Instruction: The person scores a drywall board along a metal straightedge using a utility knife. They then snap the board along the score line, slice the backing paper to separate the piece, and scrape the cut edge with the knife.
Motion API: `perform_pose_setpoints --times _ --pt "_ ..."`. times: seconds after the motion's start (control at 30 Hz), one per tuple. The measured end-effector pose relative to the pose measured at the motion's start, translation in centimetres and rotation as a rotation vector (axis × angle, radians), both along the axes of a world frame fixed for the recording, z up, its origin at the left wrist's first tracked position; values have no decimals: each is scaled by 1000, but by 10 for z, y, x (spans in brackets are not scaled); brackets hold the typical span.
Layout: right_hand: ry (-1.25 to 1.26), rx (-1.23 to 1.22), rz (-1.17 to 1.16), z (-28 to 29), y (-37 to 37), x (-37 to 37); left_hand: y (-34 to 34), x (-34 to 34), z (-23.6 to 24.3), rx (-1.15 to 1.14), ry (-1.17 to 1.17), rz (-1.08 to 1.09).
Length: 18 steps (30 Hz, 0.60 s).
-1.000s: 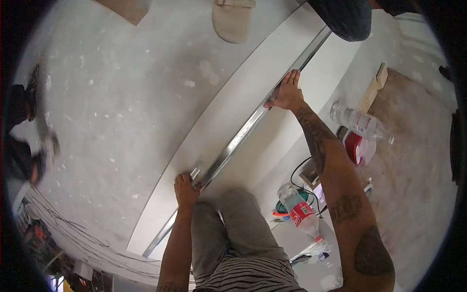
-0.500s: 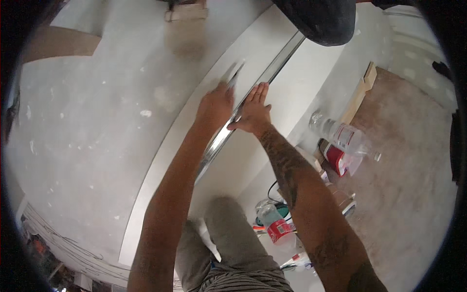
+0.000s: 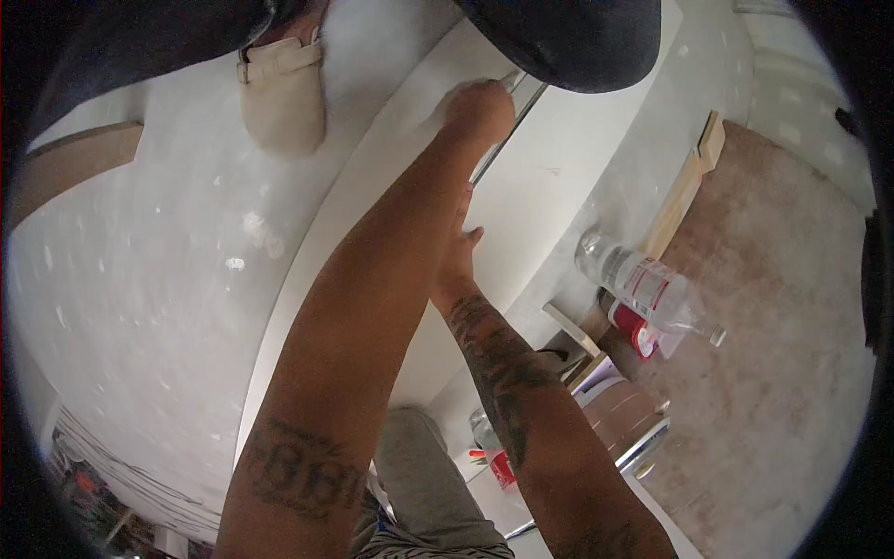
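A long white board (image 3: pixel 549 177) lies on the floor with a straight shiny metal strip (image 3: pixel 529 91) along it. My left hand (image 3: pixel 480 114) is closed at the strip's far part, near a dark-clad knee (image 3: pixel 587 42) of another person. A slim pointed tool showed in that fist earlier; now the fingers mostly hide it. Nearer to me, my right hand (image 3: pixel 458 252) lies against the strip with the fingers stretched out and the thumb apart. My left forearm crosses in front and covers part of that hand and most of the near strip.
The other person's beige clog (image 3: pixel 282 98) stands on the grey floor at the far left, beside a curved brown piece (image 3: pixel 79 168). To the right are a clear plastic bottle (image 3: pixel 643 279), a red container (image 3: pixel 633 326), a wooden batten (image 3: pixel 678 207) and a pinkish tub (image 3: pixel 619 415).
My left hand has slid far along the metal strip, away from me. My right hand has shifted slightly nearer and left. The other person's clog and leg have come further into view.
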State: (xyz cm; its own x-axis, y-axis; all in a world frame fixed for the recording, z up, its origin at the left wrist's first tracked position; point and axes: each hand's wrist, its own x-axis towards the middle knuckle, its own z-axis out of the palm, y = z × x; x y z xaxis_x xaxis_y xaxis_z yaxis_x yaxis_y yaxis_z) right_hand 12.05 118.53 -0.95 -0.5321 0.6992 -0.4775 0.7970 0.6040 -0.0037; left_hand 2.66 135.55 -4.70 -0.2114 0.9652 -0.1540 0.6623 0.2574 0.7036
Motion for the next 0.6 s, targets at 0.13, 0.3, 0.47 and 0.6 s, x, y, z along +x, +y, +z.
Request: perform_pose_setpoints --times 0.13,0.3,0.47,0.6 --pt "22 -42 -45 -1 1 3 1 2 5 -99 -66 33" --pt "118 -196 -61 -11 -1 11 17 9 30 -189 78 -107" --pt "169 -8 -29 -20 -7 12 24 17 41 -239 46 -17" --pt "151 -103 -24 -24 -3 17 -13 10 35 -229 -37 -31"
